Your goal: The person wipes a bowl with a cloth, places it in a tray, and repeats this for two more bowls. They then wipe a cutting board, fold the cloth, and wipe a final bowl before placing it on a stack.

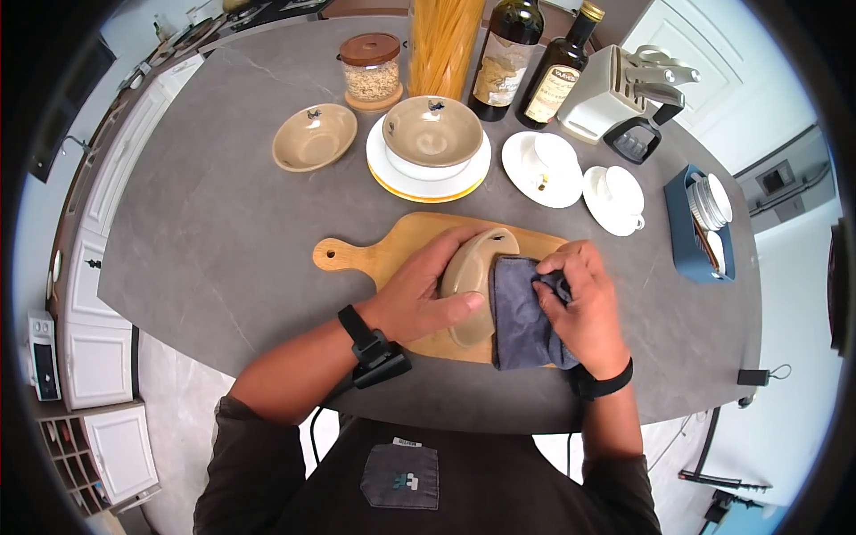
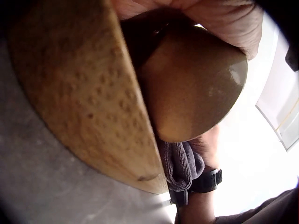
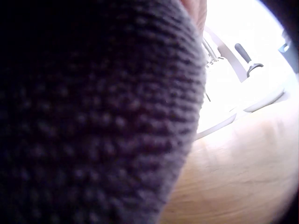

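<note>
A beige bowl (image 1: 465, 283) stands tilted on its side over the wooden cutting board (image 1: 406, 234), its opening turned to the right. My left hand (image 1: 419, 290) grips it from the left, thumb across the near side. In the left wrist view the outside of the bowl (image 2: 205, 84) shows close to the edge of the board (image 2: 84, 98). My right hand (image 1: 584, 303) pinches a grey-blue cloth (image 1: 524, 316) that hangs against the bowl's open side and over the board. The same cloth (image 3: 98, 112) fills much of the right wrist view.
Behind the board are a beige bowl (image 1: 314, 138), another bowl (image 1: 433, 134) stacked on white plates, and two white cups on saucers (image 1: 517, 169). Farther back stand a jar (image 1: 371, 76), pasta (image 1: 443, 45), bottles (image 1: 504, 62) and a knife block (image 1: 593, 94). A blue dish bin (image 1: 688, 232) is at right.
</note>
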Available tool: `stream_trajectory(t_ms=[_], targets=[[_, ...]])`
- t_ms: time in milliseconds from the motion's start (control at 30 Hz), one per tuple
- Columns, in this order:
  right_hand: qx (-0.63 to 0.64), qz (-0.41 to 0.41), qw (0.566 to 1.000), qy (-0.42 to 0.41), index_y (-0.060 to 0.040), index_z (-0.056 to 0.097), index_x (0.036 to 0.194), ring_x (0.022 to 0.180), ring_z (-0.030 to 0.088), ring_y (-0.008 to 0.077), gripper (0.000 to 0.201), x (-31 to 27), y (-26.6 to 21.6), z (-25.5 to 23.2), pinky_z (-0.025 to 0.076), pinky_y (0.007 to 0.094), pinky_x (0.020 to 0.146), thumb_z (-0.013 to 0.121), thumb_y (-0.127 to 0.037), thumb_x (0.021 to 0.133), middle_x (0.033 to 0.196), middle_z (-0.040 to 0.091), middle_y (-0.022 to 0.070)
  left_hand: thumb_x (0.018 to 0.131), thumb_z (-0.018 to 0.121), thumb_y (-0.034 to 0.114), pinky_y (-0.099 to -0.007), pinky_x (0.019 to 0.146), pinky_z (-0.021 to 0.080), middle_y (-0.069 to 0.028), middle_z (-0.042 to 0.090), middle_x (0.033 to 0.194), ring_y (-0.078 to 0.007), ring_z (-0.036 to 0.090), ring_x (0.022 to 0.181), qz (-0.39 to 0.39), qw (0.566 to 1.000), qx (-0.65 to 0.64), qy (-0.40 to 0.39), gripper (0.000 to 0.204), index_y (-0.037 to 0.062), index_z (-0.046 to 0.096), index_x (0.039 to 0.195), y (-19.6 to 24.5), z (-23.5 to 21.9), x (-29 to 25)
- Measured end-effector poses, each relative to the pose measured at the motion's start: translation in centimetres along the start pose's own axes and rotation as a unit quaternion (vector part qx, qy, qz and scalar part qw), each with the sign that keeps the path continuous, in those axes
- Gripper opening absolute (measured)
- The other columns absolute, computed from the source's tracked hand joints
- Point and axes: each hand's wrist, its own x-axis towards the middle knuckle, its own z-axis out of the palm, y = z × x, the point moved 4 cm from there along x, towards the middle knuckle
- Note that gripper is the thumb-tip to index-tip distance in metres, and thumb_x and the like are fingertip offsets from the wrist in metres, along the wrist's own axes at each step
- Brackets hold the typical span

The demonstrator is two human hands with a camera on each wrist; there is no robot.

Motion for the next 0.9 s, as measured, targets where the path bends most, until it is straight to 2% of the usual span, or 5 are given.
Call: stream_trajectory(t_ms=[200, 333, 600, 767, 900], targets=[[-0.089, -0.13, 0.985, -0.069, -0.0027, 0.075, 0.106, 0.096, 0.066, 0.0345, 0.031, -0.2, -1.1, 0.7, 0.056, 0.0428, 0.084, 0.078, 0.01, 0.078, 0.105, 0.065, 0.0117, 0.096, 0.075, 0.038, -0.0422, 0.122, 0.042, -0.0159, 0.054, 0.155, -0.0255, 0.053, 0.144, 0.032, 0.998, 0.046, 0.005, 0.087, -0.0013, 0.038, 0.164, 0.1, -0.2, 0.0], [-0.075, -0.128, 0.984, -0.101, -0.0024, 0.077, 0.11, 0.1, 0.065, 0.034, 0.029, -0.7, -1.8, 1.3, 0.056, 0.044, 0.087, 0.082, 0.001, 0.081, 0.106, 0.066, 0.0116, 0.097, 0.075, 0.037, -0.0435, 0.12, 0.044, -0.0195, 0.056, 0.152, -0.0302, 0.057, 0.141, 0.057, 0.995, 0.079, 0.016, 0.082, -0.0021, 0.042, 0.161, 0.1, -0.3, 0.0], [-0.161, -0.09, 0.973, -0.136, -0.005, 0.073, 0.137, 0.119, 0.058, 0.037, 0.077, -3.5, -4.8, 2.2, 0.055, 0.0479, 0.098, 0.097, -0.036, 0.07, 0.131, 0.056, 0.0152, 0.1, 0.073, 0.037, -0.0431, 0.119, 0.045, -0.0197, 0.057, 0.152, -0.0289, 0.057, 0.14, 0.07, 0.996, 0.06, 0.018, 0.078, -0.0026, 0.043, 0.16, -0.1, -0.1, -0.1], [-0.166, -0.141, 0.964, -0.153, -0.0048, 0.073, 0.136, 0.117, 0.059, 0.0341, 0.06, -4.9, -5.1, 3.1, 0.056, 0.0455, 0.098, 0.079, -0.007, 0.076, 0.134, 0.059, 0.0127, 0.101, 0.072, 0.039, -0.0423, 0.119, 0.045, -0.0183, 0.059, 0.15, -0.0267, 0.057, 0.14, 0.078, 0.994, 0.079, 0.024, 0.077, -0.0028, 0.045, 0.159, 0.3, -0.4, -0.4], [-0.132, -0.177, 0.956, -0.192, -0.0037, 0.075, 0.132, 0.114, 0.059, 0.033, 0.057, -4.6, -4.3, 2.2, 0.056, 0.0452, 0.096, 0.078, -0.004, 0.075, 0.13, 0.061, 0.0105, 0.101, 0.072, 0.038, -0.0416, 0.118, 0.046, -0.0179, 0.06, 0.149, -0.0258, 0.058, 0.139, 0.07, 0.996, 0.05, -0.006, 0.076, -0.0034, 0.046, 0.159, 0.5, -0.2, -0.7]])
